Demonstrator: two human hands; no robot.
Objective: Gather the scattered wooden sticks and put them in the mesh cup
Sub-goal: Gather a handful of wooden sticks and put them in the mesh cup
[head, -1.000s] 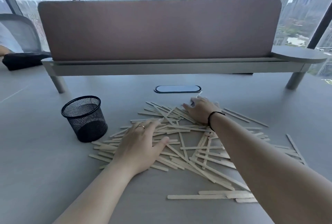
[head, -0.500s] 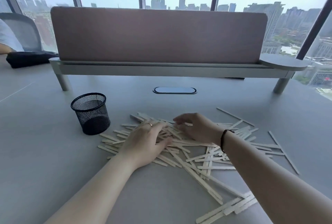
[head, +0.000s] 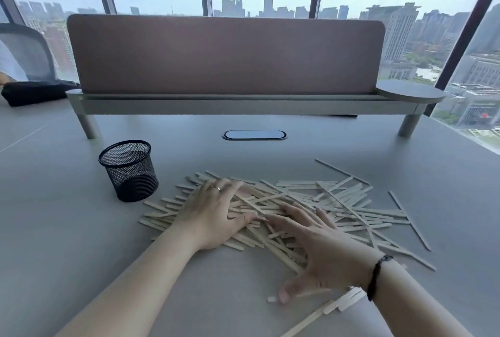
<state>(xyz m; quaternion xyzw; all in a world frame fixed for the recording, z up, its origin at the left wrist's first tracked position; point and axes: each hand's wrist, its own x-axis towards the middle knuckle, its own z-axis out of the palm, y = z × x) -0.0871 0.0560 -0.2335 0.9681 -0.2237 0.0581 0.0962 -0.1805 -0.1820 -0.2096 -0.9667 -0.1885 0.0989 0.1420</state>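
We are finding the wooden sticks [head: 311,201] lying in a loose, crossed heap on the grey worktop [head: 54,228], directly ahead of the person and spreading mostly to the right. Their long axes are running chiefly left to right, with several thin strays angled away at the far right edge and a few more lying near the right wrist at the bottom of the view. The mesh cup [head: 128,170] is standing upright to the left of the heap, just beside its nearest sticks but not touching them as far as we can judge.

The left hand [head: 213,215] is resting flat on the left part of the heap, fingers spread and straight, gripping nothing. The right hand [head: 316,250] is lying on the near right part, fingers splayed and thumb pressing down near the worktop; it too is clamped on nothing. The two hands are sitting close together, fingertips nearly meeting over the pile.

We are judging the left hand to be the nearer to the cup, so any gathered bundle has to travel leftward and be turned upright for the opening.

We are unable to make out the cup's contents through the mesh. Sticks under both palms are hidden, and the lowest strays are cut off by the right forearm.
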